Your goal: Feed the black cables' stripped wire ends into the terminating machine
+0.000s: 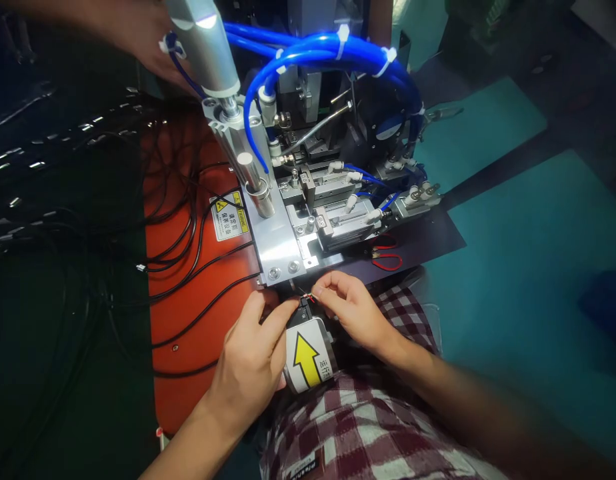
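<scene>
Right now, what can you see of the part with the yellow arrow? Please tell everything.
The part with the yellow arrow looks rounded, drum-like, wrapped in a smooth white label. Its black-edged arrow points away from the wearer; dark characters stand right of it, partly hidden. A black piece stands at its far end; checked cloth borders its near end. The left hand overlaps its left edge; I cannot tell whether they touch.

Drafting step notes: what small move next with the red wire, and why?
Perhaps line up the thin red wire with the small black block: the right hand appears to pinch it close by, the left hand is at the block, and seating is too small to tell.
</scene>
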Demonstrator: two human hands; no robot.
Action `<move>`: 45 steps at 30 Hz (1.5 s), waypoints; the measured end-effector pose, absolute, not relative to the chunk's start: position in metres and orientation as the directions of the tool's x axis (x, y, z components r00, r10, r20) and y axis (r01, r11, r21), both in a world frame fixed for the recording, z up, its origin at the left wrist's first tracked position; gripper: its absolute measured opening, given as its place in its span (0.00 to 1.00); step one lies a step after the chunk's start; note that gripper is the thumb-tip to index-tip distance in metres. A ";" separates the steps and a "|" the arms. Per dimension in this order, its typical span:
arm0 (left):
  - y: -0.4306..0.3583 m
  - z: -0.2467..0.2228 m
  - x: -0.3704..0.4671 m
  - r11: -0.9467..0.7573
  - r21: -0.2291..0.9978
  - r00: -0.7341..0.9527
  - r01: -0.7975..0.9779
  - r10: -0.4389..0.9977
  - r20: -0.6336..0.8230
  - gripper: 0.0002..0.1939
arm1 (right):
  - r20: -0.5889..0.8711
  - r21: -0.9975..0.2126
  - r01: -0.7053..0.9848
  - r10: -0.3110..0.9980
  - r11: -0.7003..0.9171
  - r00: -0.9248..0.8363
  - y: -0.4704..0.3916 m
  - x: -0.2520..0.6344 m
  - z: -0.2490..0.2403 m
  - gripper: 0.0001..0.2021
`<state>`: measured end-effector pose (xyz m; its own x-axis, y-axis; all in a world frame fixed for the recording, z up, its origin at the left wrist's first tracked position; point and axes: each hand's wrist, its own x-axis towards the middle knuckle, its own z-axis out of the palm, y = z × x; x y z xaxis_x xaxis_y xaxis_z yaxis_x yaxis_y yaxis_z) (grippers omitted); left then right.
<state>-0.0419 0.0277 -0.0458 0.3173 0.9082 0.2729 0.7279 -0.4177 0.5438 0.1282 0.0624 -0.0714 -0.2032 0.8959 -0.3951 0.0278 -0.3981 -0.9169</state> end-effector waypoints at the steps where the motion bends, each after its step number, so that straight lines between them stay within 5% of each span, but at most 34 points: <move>1: 0.028 -0.046 -0.042 -0.421 0.542 0.319 0.727 0.907 0.276 0.14 | -0.395 -0.917 0.027 0.897 -0.398 -0.198 0.062 0.128 -0.071 0.11; 10: 0.027 -0.048 -0.043 -0.419 0.532 0.327 0.736 0.908 0.262 0.14 | -0.349 -0.935 0.107 0.932 -0.339 -0.097 0.056 0.122 -0.074 0.10; 16: 0.027 -0.047 -0.044 -0.426 0.508 0.350 0.749 0.905 0.244 0.14 | -0.451 -0.882 -0.017 0.852 -0.472 -0.266 0.062 0.129 -0.075 0.12; 29: 0.028 -0.050 -0.044 -0.418 0.517 0.335 0.747 0.908 0.250 0.15 | -0.090 -0.966 0.254 0.987 -0.055 -0.130 0.060 0.126 -0.072 0.05; 38: 0.026 -0.048 -0.044 -0.414 0.519 0.330 0.748 0.910 0.250 0.14 | -0.124 -0.950 0.304 0.983 -0.078 -0.136 0.056 0.128 -0.079 0.06; 45: 0.026 -0.048 -0.043 -0.407 0.530 0.327 0.744 0.913 0.243 0.14 | -0.283 -0.896 0.390 0.950 -0.211 -0.135 0.059 0.135 -0.073 0.08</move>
<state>-0.0431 0.0265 -0.0480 0.3267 0.9133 0.2432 0.7435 -0.4072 0.5304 0.1350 0.0587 -0.0727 -0.1355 0.9496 -0.2827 0.3899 -0.2112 -0.8963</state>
